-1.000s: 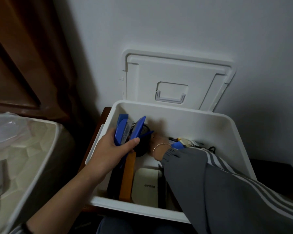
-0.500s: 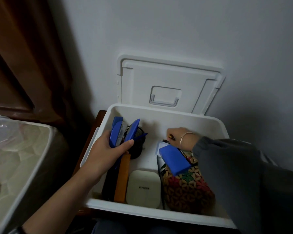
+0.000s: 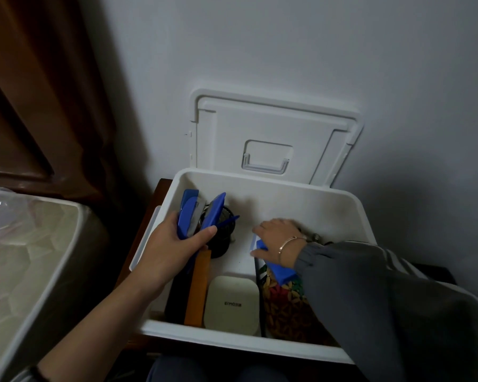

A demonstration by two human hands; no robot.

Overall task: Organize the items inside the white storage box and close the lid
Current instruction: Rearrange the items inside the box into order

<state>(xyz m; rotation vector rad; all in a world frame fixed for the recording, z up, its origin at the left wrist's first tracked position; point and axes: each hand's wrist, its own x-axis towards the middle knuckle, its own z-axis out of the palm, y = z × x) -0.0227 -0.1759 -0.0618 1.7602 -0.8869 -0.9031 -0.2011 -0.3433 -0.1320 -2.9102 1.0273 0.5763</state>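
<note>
The white storage box (image 3: 309,193) stands open, its lid (image 3: 273,130) leaning upright against the wall behind it. My left hand (image 3: 177,244) grips two blue staplers (image 3: 199,213) at the box's left side, above a black mesh pen cup (image 3: 225,230). My right hand (image 3: 278,238) reaches into the middle of the box, palm down, thumb against a blue flat item (image 3: 278,268); what its fingers do is hidden. Inside also lie an orange-edged book (image 3: 198,288), a cream device (image 3: 232,303) and a colourful patterned pouch (image 3: 287,307).
A beige bin (image 3: 33,274) with a clear plastic bag stands at the left. The box sits on a dark wooden stand (image 3: 160,188) in a corner. Dark wood panelling (image 3: 39,92) rises at the left and a white wall behind.
My right hand has moved left and lower, from the back of the box down over the blue flat item. My left hand keeps holding the staplers in the same spot.
</note>
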